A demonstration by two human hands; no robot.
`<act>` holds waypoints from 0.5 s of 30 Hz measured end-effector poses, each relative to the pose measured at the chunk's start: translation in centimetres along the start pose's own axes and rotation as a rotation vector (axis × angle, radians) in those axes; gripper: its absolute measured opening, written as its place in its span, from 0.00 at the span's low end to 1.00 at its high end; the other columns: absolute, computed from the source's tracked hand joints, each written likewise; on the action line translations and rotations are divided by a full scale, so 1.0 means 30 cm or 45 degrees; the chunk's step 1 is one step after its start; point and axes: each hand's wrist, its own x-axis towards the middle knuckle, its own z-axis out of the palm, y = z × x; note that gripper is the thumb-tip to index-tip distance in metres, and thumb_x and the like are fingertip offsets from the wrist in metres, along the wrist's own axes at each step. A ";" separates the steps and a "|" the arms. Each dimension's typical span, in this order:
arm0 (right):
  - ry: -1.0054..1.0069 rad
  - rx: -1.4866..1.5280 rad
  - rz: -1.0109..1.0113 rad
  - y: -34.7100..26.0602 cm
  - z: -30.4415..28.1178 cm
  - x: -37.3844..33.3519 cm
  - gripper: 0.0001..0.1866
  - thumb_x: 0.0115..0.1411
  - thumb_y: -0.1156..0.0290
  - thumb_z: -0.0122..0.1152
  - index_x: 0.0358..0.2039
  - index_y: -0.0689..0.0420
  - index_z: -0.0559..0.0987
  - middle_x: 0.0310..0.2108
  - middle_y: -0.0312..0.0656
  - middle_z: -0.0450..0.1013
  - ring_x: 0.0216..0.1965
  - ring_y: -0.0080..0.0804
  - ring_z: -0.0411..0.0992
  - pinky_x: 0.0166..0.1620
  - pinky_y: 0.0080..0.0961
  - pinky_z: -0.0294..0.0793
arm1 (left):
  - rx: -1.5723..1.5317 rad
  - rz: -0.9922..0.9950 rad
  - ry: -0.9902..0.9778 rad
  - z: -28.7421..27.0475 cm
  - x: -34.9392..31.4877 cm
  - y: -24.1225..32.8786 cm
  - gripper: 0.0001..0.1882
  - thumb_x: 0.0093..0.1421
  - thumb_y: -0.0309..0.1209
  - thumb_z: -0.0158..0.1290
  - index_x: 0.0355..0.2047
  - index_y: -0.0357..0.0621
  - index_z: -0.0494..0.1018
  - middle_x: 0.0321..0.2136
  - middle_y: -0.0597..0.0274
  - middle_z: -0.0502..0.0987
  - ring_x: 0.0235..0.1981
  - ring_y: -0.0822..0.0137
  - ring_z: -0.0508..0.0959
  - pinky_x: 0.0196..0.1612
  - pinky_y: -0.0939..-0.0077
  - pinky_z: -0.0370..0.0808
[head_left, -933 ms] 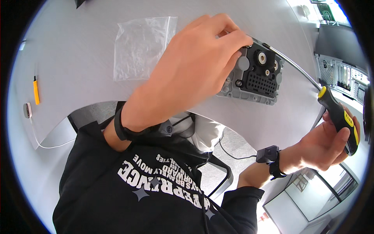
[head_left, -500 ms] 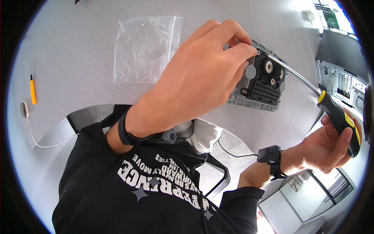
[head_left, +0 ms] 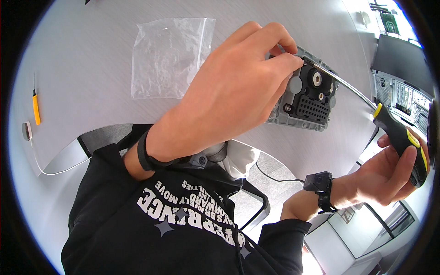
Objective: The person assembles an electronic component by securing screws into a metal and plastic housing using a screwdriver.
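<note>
My right hand (head_left: pixel 389 176) grips a black and yellow screwdriver (head_left: pixel 398 137) by its handle, and the long steel shaft slants up and left. Its tip ends at the upper part of a grey metal housing (head_left: pixel 295 120) with a black connector block (head_left: pixel 311 107) on its face. Over the housing's left side, my left hand (head_left: pixel 247 78) is closed in a pinch, fingertips right beside the screwdriver tip. A small shiny piece shows there, but what the fingers hold is hidden. Metal rings, a screw and a grid of small holes are visible on the block.
Left of my left hand, a clear zip bag (head_left: pixel 167 59) lies flat on the pale table (head_left: pixel 101 59). A thin yellow-handled screwdriver (head_left: pixel 36 110) rests at the far left, near a white cable (head_left: pixel 59 173). Computer equipment (head_left: pixel 403 96) stands at the right.
The screwdriver handle has shifted slightly down in my right hand's grasp. My left hand stays pinched at the tip, almost unmoved.
</note>
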 end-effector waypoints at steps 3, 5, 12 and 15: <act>-0.094 -0.109 0.073 -0.032 0.017 0.013 0.24 0.51 0.63 0.65 0.45 0.65 0.75 0.34 0.54 0.75 0.21 0.40 0.74 0.24 0.22 0.76 | 0.013 -0.005 -0.002 -0.005 -0.004 0.000 0.09 0.54 0.19 0.56 0.36 0.41 0.79 0.40 0.64 0.76 0.33 0.64 0.75 0.35 0.74 0.73; -0.179 -0.147 0.025 -0.043 0.010 0.029 0.24 0.52 0.62 0.65 0.45 0.65 0.75 0.34 0.54 0.75 0.20 0.39 0.74 0.25 0.22 0.77 | 0.022 -0.004 -0.005 -0.009 -0.003 0.004 0.09 0.53 0.19 0.56 0.36 0.41 0.79 0.40 0.64 0.76 0.34 0.64 0.75 0.35 0.74 0.73; -0.468 -0.437 -0.228 -0.085 -0.010 0.068 0.25 0.53 0.55 0.66 0.41 0.63 0.75 0.34 0.51 0.77 0.21 0.38 0.78 0.27 0.22 0.80 | 0.016 0.022 -0.023 0.005 -0.010 0.002 0.08 0.47 0.19 0.57 0.31 0.36 0.78 0.37 0.59 0.73 0.39 0.60 0.73 0.41 0.71 0.75; -0.400 -0.467 -0.259 -0.107 0.017 0.076 0.28 0.50 0.58 0.71 0.46 0.61 0.75 0.32 0.52 0.77 0.19 0.35 0.78 0.25 0.24 0.81 | 0.012 0.026 -0.023 0.004 -0.010 0.003 0.08 0.46 0.18 0.56 0.30 0.35 0.78 0.37 0.59 0.73 0.39 0.60 0.73 0.41 0.71 0.75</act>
